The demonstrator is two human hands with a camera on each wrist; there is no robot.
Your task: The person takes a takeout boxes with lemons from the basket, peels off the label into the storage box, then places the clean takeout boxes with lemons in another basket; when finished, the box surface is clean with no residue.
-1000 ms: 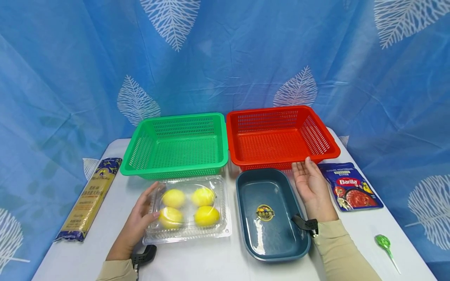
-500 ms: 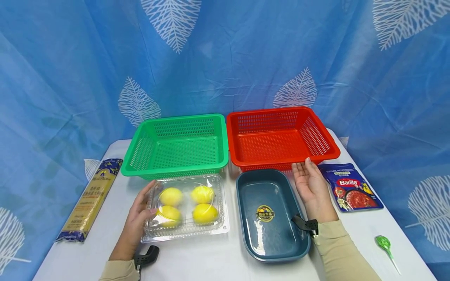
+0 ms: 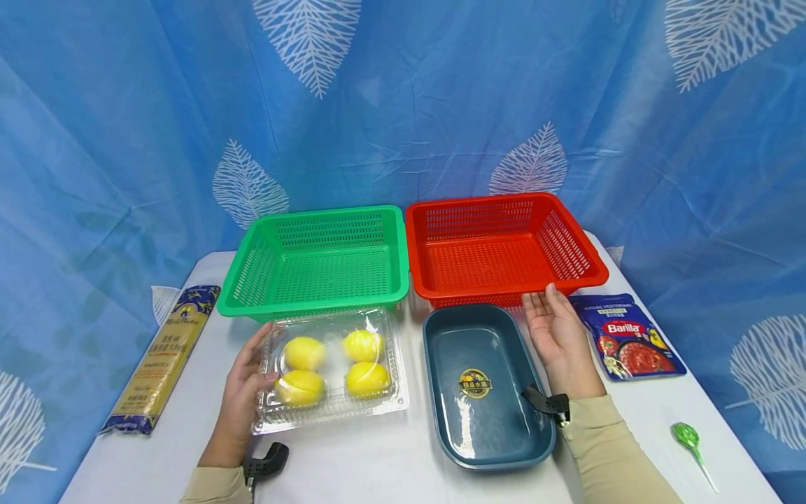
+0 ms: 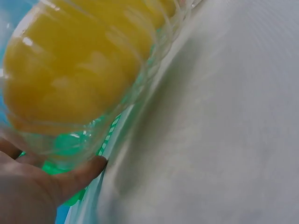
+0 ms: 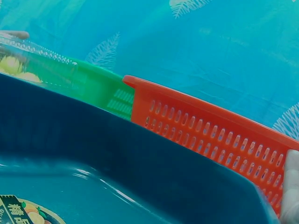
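My left hand grips the left side of a clear plastic clamshell box, thumb over the lid. Several yellow lemons show through the plastic. In the left wrist view the box is tilted and raised off the white table, one lemon filling much of its near end. My right hand lies relaxed with the palm turned up and holds nothing. It is beside the right rim of a dark blue dish with a round fruit sticker, fingertips close to the front of the red basket.
Behind the box stands a green basket, side by side with the red one. A spaghetti pack lies at the left table edge. On the right are a Barilla sauce pouch and a green lollipop.
The left hand has lifted the box of lemons a little and shifted it slightly left and away, towards the green basket. The right hand has stayed where it was.
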